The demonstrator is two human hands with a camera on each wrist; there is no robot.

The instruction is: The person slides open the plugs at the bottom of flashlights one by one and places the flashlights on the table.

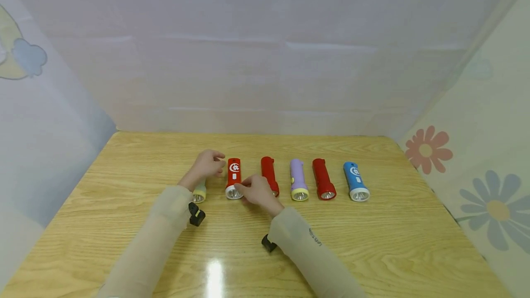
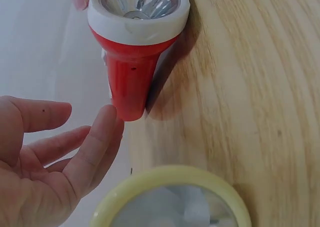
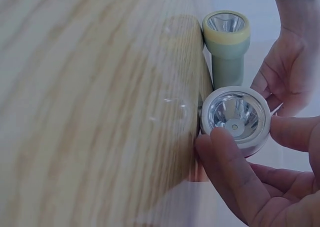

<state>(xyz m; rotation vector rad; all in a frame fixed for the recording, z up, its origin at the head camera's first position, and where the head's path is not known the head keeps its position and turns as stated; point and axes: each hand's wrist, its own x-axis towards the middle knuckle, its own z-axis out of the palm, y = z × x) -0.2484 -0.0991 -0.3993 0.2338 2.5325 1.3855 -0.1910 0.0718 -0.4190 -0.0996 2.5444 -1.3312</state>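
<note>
A red flashlight with a white rim lies on the wooden table, lens toward me. My right hand pinches its lens end from the right; in the right wrist view the thumb is at one side of the white rim and fingertips are at the other. Just left of its tail end is my left hand, fingers loosely spread and holding nothing. In the left wrist view those fingers come close to the red barrel. Under the left wrist lies a pale green flashlight with a yellow rim, partly hidden.
Rightward along the row lie a plain red flashlight, partly behind my right hand, a purple one with a yellow rim, another red one and a blue one with a white rim. A pale wall covering rises behind the table.
</note>
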